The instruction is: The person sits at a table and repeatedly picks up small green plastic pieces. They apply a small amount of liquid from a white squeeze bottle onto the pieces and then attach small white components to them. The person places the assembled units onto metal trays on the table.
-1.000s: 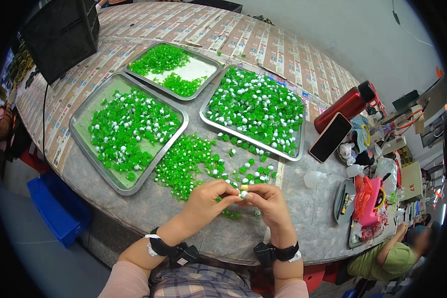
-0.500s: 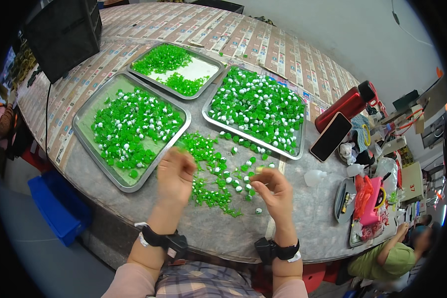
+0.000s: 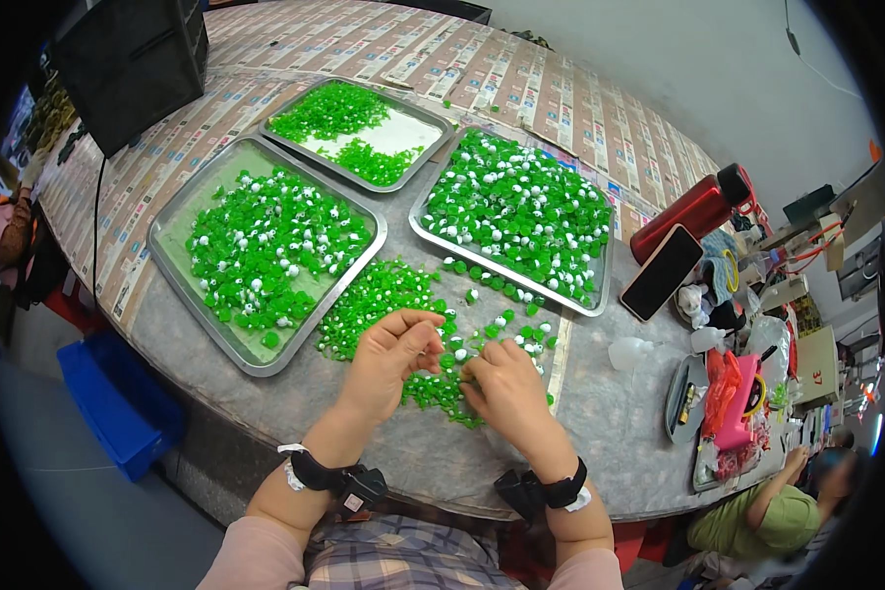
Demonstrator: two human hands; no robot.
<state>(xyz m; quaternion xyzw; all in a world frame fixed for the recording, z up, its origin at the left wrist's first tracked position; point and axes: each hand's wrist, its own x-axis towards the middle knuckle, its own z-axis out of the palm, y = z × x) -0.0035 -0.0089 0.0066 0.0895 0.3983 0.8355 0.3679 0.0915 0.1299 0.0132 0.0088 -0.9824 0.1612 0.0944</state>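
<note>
Lying beside left grip (image 3: 388,359), right grip (image 3: 509,388): green pieces (image 3: 388,292); whether either grasps, cannot tell.

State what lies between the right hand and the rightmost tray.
Loose green-and-white pieces lie scattered on the grey tabletop between the right hand and the rightmost tray, as the head view shows.

The counter (image 3: 615,438), grey on its near side, carries a left tray (image 3: 182,211), far tray (image 3: 400,131), right tray (image 3: 501,272) and, nearer, loose green pieces (image 3: 383,295).
</note>
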